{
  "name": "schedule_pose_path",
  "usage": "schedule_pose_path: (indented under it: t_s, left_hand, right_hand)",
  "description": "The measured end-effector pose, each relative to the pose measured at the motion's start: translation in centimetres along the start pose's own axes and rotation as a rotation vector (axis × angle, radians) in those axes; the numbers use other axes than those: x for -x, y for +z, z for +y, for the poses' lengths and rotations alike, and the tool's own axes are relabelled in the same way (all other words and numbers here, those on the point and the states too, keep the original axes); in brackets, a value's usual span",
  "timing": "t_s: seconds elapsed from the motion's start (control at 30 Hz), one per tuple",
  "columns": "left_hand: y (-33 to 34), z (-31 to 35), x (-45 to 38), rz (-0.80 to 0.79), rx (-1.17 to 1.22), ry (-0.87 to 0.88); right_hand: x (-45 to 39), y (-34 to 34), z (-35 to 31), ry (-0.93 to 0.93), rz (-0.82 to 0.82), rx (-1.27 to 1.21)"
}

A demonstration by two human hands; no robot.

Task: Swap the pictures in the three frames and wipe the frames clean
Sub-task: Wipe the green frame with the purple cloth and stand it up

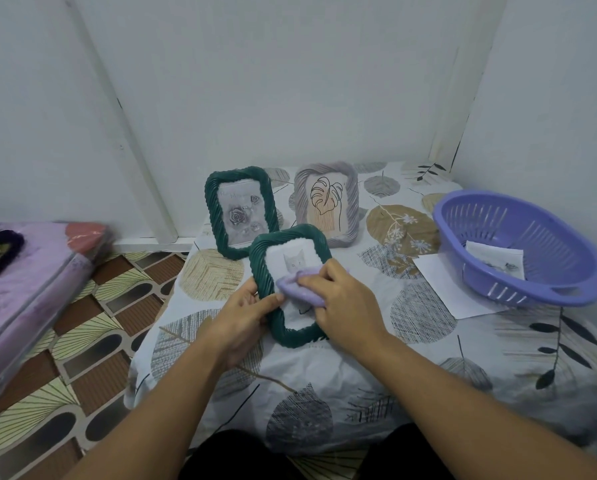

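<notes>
Plain pale walls meet in a corner behind a low surface draped in leaf-printed cloth, beside a floor patterned in brown, cream and dark ovals, with a purple mattress at left.

You've got three frames: two green, one grey. One purple cloth. One purple basket, one picture inside it. One white sheet beside it. Two hands: left, right.
</notes>
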State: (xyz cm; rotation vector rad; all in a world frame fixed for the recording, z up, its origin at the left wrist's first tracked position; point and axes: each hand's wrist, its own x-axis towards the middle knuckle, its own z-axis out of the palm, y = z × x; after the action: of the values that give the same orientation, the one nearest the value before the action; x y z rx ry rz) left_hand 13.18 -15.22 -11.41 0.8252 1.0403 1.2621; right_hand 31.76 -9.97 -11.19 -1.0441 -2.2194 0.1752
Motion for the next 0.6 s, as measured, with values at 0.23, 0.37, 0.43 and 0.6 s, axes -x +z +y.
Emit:
schedule_pose_path:
  t_s: [0.23,0.37,0.43,0.6]
  left_hand:
    - [0.4,0.1,0.1,0.030,-0.004,0.009]
    - [0.4,0.1,0.2,0.031,0.001,0.008]
    - [0.3,0.1,0.2,0.021,0.000,-0.001]
    - [0.5,0.1,0.2,0.021,-0.006,0.009]
  right_hand:
    - [-1.2,-0.9,1.5,0.155,0.045,-0.040]
    - [-0.8,-0.9,1.2,0.138,0.027,-0.018]
    - [0.0,-0.6,0.8,0.079,-0.031,0.001]
    - [-0.1,-1.1,1.8,0.148,0.020,0.018]
